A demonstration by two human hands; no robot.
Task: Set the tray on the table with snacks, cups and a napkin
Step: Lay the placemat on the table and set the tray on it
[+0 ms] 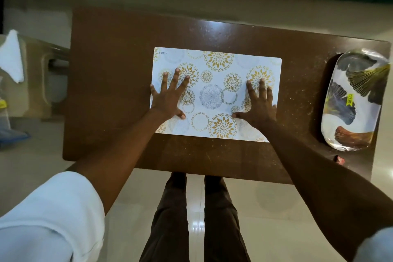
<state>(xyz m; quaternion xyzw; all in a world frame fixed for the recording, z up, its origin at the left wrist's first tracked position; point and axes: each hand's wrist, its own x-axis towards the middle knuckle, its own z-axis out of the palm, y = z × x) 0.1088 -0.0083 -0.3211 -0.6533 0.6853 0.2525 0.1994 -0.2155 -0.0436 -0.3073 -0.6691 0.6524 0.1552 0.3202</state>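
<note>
A white placemat (214, 74) with gold and grey flower circles lies flat in the middle of the brown table (110, 66). My left hand (169, 95) rests palm down on the mat's left part, fingers spread. My right hand (258, 103) lies palm down on its right part, fingers apart. Neither hand holds anything. An oblong white tray (353, 100) printed with fan-shaped leaves and bearing a yellow price sticker lies empty at the table's right end, well to the right of my right hand.
A white cloth or napkin (12, 55) lies on a beige plastic chair (36, 74) left of the table. A small red object (339, 159) sits near the table's front right corner. My legs stand at the front edge on a pale tiled floor.
</note>
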